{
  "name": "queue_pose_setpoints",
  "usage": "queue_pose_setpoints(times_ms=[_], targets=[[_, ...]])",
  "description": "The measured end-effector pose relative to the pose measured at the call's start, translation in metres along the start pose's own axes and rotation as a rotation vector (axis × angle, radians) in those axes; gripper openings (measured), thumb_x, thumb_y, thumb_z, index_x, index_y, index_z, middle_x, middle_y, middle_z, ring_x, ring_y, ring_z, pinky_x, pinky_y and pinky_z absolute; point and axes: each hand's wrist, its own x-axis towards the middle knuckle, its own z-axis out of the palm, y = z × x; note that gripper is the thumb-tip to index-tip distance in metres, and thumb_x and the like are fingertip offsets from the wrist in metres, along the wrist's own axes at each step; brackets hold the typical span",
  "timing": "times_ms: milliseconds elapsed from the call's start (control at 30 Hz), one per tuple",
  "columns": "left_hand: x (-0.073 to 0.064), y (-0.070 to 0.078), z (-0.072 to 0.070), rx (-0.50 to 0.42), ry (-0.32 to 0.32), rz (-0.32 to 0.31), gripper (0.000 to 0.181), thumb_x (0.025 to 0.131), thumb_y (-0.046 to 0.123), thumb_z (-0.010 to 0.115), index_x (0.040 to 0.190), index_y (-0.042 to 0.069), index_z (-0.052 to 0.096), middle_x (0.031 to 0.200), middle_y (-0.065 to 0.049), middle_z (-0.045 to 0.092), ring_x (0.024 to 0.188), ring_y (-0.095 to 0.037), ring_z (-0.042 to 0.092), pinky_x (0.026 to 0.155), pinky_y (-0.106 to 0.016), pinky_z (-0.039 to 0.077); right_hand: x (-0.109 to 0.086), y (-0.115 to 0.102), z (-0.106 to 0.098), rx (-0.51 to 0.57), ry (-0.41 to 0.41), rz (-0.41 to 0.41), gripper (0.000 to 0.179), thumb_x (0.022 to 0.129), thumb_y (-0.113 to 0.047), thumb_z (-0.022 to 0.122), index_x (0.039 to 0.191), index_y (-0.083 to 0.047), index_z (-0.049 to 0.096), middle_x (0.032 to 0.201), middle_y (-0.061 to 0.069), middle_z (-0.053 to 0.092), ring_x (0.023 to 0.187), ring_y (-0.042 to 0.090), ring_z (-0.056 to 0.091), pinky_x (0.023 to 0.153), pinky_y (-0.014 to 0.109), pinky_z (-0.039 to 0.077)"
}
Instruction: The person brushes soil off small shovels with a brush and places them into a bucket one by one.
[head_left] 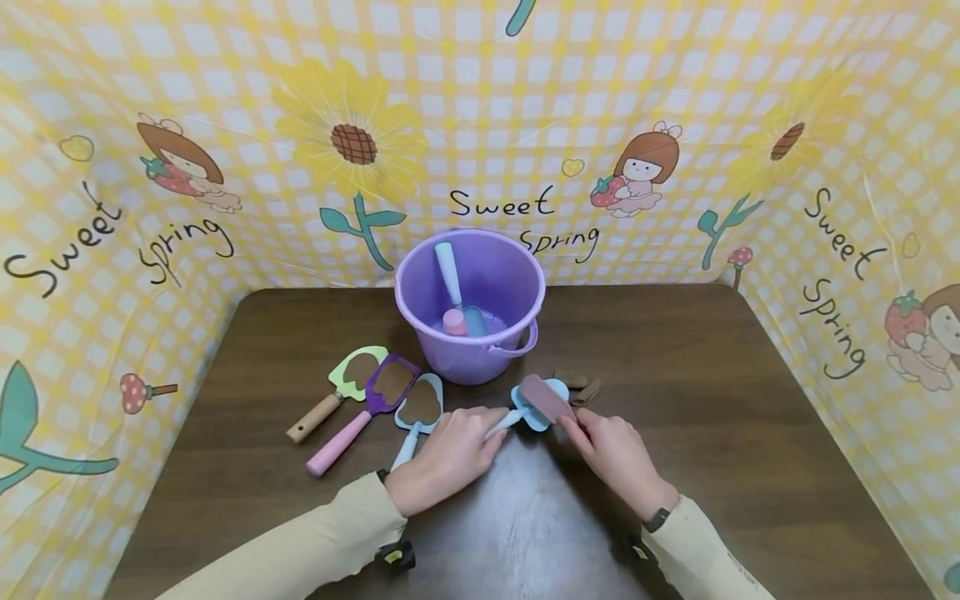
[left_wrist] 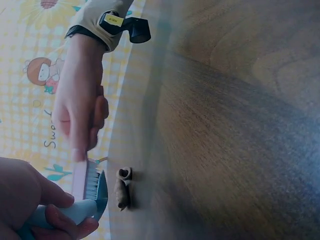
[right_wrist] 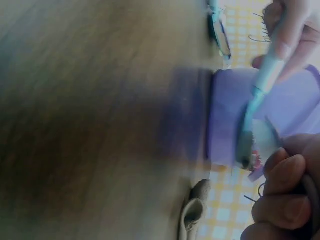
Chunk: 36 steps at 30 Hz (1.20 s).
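My left hand point(head_left: 453, 450) grips the light blue handle of a small toy shovel point(head_left: 537, 420), its blue head lobed like a flower. A pink brush point(head_left: 546, 398) is held in my right hand point(head_left: 617, 458), lying across that head. In the left wrist view the brush's pale bristles point(left_wrist: 92, 182) face down against the shovel head point(left_wrist: 102, 194). The right wrist view is partly blurred; there, curled right fingers point(right_wrist: 285, 172) show beside the blue shovel point(right_wrist: 254, 115). Both tools are held above the table, in front of the bucket.
A purple bucket point(head_left: 465, 360) stands behind my hands, holding a blue-handled shovel point(head_left: 448, 273) and a pink piece point(head_left: 454, 322). Left lie green point(head_left: 342, 367), purple point(head_left: 377, 398) and blue point(head_left: 405, 446) shovels with brown middles. Brown rolled pieces point(head_left: 589, 392) lie right of the bucket.
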Motion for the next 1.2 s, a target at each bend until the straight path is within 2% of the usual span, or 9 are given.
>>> queue_pose_setpoints(times_ms=[167, 300, 500, 767, 867, 1033, 1100, 1200], targets=[[-0.001, -0.001, 0.0, -0.035, 0.002, 0.021, 0.024, 0.098, 0.008, 0.07, 0.12, -0.001, 0.074, 0.105, -0.013, 0.077, 0.091, -0.025, 0.075, 0.072, -0.042, 0.06, 0.001, 0.002, 0.002, 0.013, -0.024, 0.057, 0.032, 0.102, -0.024, 0.07, 0.075, -0.013, 0.056, 0.06, -0.006, 0.037, 0.052, 0.011, 0.041, 0.05, 0.028, 0.035], [-0.001, -0.001, 0.001, -0.042, 0.008, 0.033, 0.025, 0.098, 0.007, 0.069, 0.121, -0.003, 0.073, 0.109, -0.015, 0.077, 0.096, -0.027, 0.075, 0.076, -0.043, 0.06, 0.003, 0.004, 0.002, 0.061, -0.031, 0.103, 0.032, 0.103, -0.023, 0.068, 0.075, -0.011, 0.057, 0.06, -0.005, 0.037, 0.051, 0.011, 0.039, 0.049, 0.026, 0.033], [-0.002, -0.002, 0.001, -0.06, -0.004, 0.019, 0.025, 0.099, 0.009, 0.069, 0.121, -0.002, 0.073, 0.11, -0.013, 0.077, 0.095, -0.025, 0.075, 0.075, -0.042, 0.061, 0.007, 0.008, 0.001, 0.098, -0.033, 0.144, 0.032, 0.105, -0.024, 0.065, 0.078, -0.008, 0.061, 0.059, -0.004, 0.038, 0.051, 0.011, 0.039, 0.048, 0.025, 0.032], [-0.004, -0.005, 0.003, -0.033, 0.009, 0.025, 0.024, 0.098, 0.006, 0.07, 0.12, -0.001, 0.073, 0.106, -0.013, 0.077, 0.09, -0.025, 0.075, 0.071, -0.041, 0.06, 0.009, 0.01, -0.003, 0.101, 0.04, 0.171, 0.04, 0.106, -0.026, 0.063, 0.071, -0.011, 0.052, 0.059, -0.004, 0.037, 0.05, 0.013, 0.038, 0.049, 0.028, 0.032], [-0.003, -0.006, 0.003, -0.032, 0.01, 0.018, 0.023, 0.098, 0.006, 0.07, 0.12, -0.001, 0.073, 0.105, -0.013, 0.077, 0.089, -0.025, 0.075, 0.071, -0.042, 0.06, 0.007, 0.006, -0.002, 0.113, 0.002, 0.137, 0.036, 0.105, -0.025, 0.065, 0.073, -0.012, 0.054, 0.059, -0.004, 0.038, 0.05, 0.012, 0.039, 0.049, 0.026, 0.033], [-0.003, -0.005, 0.002, -0.046, 0.025, -0.005, 0.024, 0.098, 0.008, 0.07, 0.12, 0.0, 0.073, 0.105, -0.012, 0.076, 0.088, -0.024, 0.074, 0.07, -0.042, 0.059, 0.006, 0.002, 0.002, 0.098, -0.128, 0.056, 0.032, 0.104, -0.03, 0.065, 0.078, -0.013, 0.059, 0.06, -0.007, 0.04, 0.051, 0.008, 0.041, 0.049, 0.024, 0.036], [-0.003, -0.005, 0.001, -0.057, 0.036, -0.01, 0.024, 0.098, 0.009, 0.07, 0.121, 0.0, 0.072, 0.106, -0.012, 0.076, 0.086, -0.023, 0.074, 0.07, -0.041, 0.059, 0.006, 0.002, 0.003, 0.092, -0.139, 0.065, 0.032, 0.105, -0.03, 0.065, 0.078, -0.013, 0.06, 0.06, -0.007, 0.041, 0.051, 0.008, 0.041, 0.049, 0.024, 0.036], [-0.004, -0.005, 0.0, -0.066, 0.049, -0.008, 0.024, 0.098, 0.009, 0.071, 0.12, 0.001, 0.072, 0.106, -0.011, 0.076, 0.086, -0.022, 0.074, 0.07, -0.041, 0.059, 0.006, 0.004, 0.002, 0.082, -0.107, 0.106, 0.033, 0.105, -0.028, 0.065, 0.077, -0.011, 0.059, 0.06, -0.005, 0.041, 0.052, 0.01, 0.042, 0.049, 0.025, 0.036]])
